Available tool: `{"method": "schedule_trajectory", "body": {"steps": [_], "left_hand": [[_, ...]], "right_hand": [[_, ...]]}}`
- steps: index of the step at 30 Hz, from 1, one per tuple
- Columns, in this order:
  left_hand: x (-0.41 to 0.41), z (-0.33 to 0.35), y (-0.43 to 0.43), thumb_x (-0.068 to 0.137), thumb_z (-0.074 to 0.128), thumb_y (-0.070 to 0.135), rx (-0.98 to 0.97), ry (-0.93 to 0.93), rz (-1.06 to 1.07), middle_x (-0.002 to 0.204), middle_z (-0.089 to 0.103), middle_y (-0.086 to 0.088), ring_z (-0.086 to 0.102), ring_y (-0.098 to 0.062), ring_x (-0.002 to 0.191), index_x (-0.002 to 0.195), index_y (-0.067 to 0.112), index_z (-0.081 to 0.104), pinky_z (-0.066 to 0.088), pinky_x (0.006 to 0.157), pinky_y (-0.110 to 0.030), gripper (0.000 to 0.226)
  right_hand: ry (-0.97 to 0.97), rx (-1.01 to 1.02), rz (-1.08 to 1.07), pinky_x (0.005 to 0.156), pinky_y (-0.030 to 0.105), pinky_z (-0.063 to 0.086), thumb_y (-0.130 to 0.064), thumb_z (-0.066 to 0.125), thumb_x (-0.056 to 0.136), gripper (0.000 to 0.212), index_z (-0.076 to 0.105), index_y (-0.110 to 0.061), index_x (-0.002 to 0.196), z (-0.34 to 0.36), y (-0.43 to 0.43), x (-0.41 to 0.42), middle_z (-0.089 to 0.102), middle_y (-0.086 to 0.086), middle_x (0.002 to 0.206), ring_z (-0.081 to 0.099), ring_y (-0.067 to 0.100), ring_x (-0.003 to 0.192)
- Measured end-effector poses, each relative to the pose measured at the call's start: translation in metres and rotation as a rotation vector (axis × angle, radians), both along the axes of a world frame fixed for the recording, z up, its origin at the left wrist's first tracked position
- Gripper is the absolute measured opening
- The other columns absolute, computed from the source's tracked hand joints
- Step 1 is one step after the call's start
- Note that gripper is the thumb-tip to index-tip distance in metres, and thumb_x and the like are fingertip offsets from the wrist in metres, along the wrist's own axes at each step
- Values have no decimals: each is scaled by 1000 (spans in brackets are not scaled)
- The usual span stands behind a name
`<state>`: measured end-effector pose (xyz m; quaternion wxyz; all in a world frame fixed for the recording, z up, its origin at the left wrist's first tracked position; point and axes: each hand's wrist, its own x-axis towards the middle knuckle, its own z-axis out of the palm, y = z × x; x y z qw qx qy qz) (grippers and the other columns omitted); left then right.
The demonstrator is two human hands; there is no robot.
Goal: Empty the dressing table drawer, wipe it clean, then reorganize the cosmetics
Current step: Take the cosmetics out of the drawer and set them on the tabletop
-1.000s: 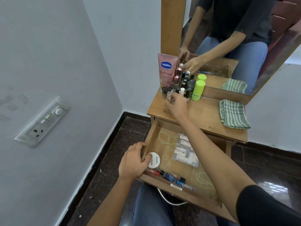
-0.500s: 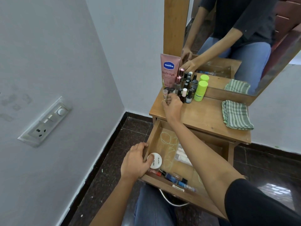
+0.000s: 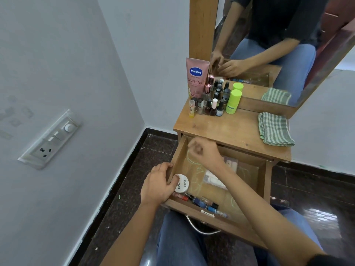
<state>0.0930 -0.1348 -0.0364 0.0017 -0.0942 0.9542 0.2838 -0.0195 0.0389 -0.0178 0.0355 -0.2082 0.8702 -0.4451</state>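
The wooden drawer (image 3: 192, 208) of the dressing table (image 3: 221, 130) is pulled out over my lap. My left hand (image 3: 157, 184) grips its left wall, thumb against a white round nail-polish jar (image 3: 182, 186). My right hand (image 3: 205, 152) hovers over the drawer's back left with curled, blurred fingers and nothing seen in them. Inside lie several small nail polish bottles (image 3: 201, 203) along the front and a clear packet (image 3: 213, 177). On the tabletop stand a pink Vaseline tube (image 3: 196, 77), a cluster of small bottles (image 3: 213, 106), a yellow-based stick (image 3: 192, 110) and a green bottle (image 3: 232, 101).
A green striped cloth (image 3: 274, 129) lies folded on the table's right side. A mirror (image 3: 269, 54) rises behind the table. A grey wall with a switch panel (image 3: 51, 139) is close on the left. The drawer's metal handle (image 3: 199, 230) hangs above my knees.
My right hand has left the bottle cluster on the tabletop and come back down over the drawer's rear. The yellow-based stick now stands at the cluster's left. My left hand keeps its grip.
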Motion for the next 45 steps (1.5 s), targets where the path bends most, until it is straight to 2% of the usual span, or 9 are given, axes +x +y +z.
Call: {"method": "schedule_trajectory", "body": {"steps": [4,7,11,20,25,31,35,40,45], "left_hand": [[1,0,0,89,57,44,-10,-3,7,119,60,6,56,-15,106,127,26,53,48,86,-35,42],[3,0,2,90,57,44,-7,-10,10,120,60,5,56,-16,106,128,26,53,49,85,-36,43],[2,2,5,90,57,44,-12,-18,10,121,59,5,56,-16,108,129,26,53,47,86,-35,43],[0,0,4,90,56,45,-11,-25,5,120,59,5,55,-15,106,129,26,52,48,84,-36,43],[1,-1,3,89,56,45,-14,-30,4,120,59,6,56,-15,104,128,27,52,49,83,-35,43],[5,-1,3,89,56,46,-22,-29,-13,122,59,6,56,-15,106,129,26,52,50,84,-36,45],[5,-1,2,90,57,46,-30,-34,-33,124,58,6,55,-15,109,130,24,52,49,85,-35,46],[5,-1,1,89,57,46,-26,-38,-34,124,59,6,55,-14,110,129,24,52,49,87,-35,45],[4,-3,1,89,57,46,-17,-34,-34,125,58,5,55,-14,110,130,24,51,50,88,-36,46]], "right_hand": [[-426,540,373,75,25,54,-5,65,81,16,62,-12,95,-15,32,44,65,0,90,63,14,84],[-521,560,322,71,26,52,-5,64,78,17,58,-16,89,-32,45,66,61,-1,87,61,18,83],[-439,633,307,65,25,47,-13,66,80,19,57,-14,98,-39,51,74,56,-1,92,56,16,82],[-448,699,274,74,37,52,-20,72,76,23,57,-13,92,-49,57,71,59,5,99,60,22,87],[-465,649,258,73,34,50,-16,68,77,20,49,-23,73,-49,60,73,53,-7,83,56,16,80],[-492,633,320,67,24,45,-22,64,85,20,54,-14,100,-34,61,75,53,-5,91,55,15,85],[-491,293,316,70,25,56,-13,60,88,11,59,-8,97,12,62,45,66,4,91,67,14,83],[-200,-174,-4,71,25,49,-22,60,91,12,59,-14,100,46,40,-26,61,2,88,56,9,76],[-15,-171,-352,71,22,46,-6,58,89,13,55,-10,102,25,6,-79,58,-2,87,54,11,80]]}}
